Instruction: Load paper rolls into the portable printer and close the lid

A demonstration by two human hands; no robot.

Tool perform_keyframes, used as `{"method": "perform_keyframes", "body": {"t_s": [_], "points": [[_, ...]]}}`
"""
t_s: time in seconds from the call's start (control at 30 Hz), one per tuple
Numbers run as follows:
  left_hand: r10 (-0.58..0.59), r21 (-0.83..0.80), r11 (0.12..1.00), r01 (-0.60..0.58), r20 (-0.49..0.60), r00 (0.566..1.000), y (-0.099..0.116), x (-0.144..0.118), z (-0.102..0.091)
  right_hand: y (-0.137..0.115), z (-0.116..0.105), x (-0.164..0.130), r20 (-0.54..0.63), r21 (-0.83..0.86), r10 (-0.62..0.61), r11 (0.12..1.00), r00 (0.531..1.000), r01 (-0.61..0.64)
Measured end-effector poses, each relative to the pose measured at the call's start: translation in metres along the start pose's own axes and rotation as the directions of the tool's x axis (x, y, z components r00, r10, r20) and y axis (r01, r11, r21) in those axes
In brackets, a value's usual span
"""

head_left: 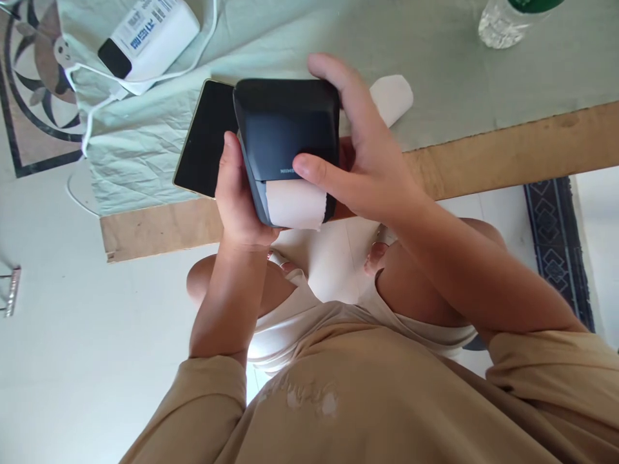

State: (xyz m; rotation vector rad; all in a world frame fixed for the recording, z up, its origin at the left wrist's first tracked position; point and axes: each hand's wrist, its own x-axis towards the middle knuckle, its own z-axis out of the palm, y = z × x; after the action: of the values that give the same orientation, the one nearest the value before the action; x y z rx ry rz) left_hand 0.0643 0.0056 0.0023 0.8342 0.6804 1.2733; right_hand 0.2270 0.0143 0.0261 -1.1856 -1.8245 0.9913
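Note:
A dark label printer (290,129) is held up over the table's front edge between both my hands. A strip of white paper (296,203) sticks out of its near end. My left hand (242,200) wraps around the printer's left side and lower corner, thumb along the edge. On the right, my right hand (367,148) grips the other side, its thumb resting on top by the printed lettering and its index finger reaching past the far corner. Behind the printer, a tablet or phone with a black screen (203,142) lies on the cloth, partly covered.
A green cloth (449,84) covers the table, leaving a bare wooden edge (512,145). A white box-like device with a printed label (155,38) and a white cable (193,61) lie at the back left. A white paper piece (394,96) and a clear container (503,26) are right.

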Motion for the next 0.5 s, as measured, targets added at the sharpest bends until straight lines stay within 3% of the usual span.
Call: {"method": "perform_keyframes", "body": {"t_s": [0.17, 0.33, 0.43, 0.5], "points": [[-0.123, -0.010, 0.992, 0.123, -0.102, 0.987, 0.004, 0.001, -0.009, -0.005, -0.007, 0.007, 0.063, -0.116, -0.069, 0.990, 0.996, 0.076], [-0.076, 0.077, 0.992, 0.098, -0.248, 0.966, -0.002, -0.001, -0.018, -0.005, -0.013, 0.010, 0.142, -0.119, -0.098, 0.986, 0.985, 0.116], [-0.077, 0.085, 0.991, 0.101, -0.245, 0.966, -0.001, -0.001, -0.018, -0.005, -0.014, 0.010, 0.133, -0.131, -0.127, 0.981, 0.983, 0.144], [-0.107, 0.054, 0.991, 0.120, -0.205, 0.973, 0.002, -0.001, -0.015, -0.007, -0.015, 0.009, 0.067, -0.167, -0.157, 0.972, 0.985, 0.166]]}}
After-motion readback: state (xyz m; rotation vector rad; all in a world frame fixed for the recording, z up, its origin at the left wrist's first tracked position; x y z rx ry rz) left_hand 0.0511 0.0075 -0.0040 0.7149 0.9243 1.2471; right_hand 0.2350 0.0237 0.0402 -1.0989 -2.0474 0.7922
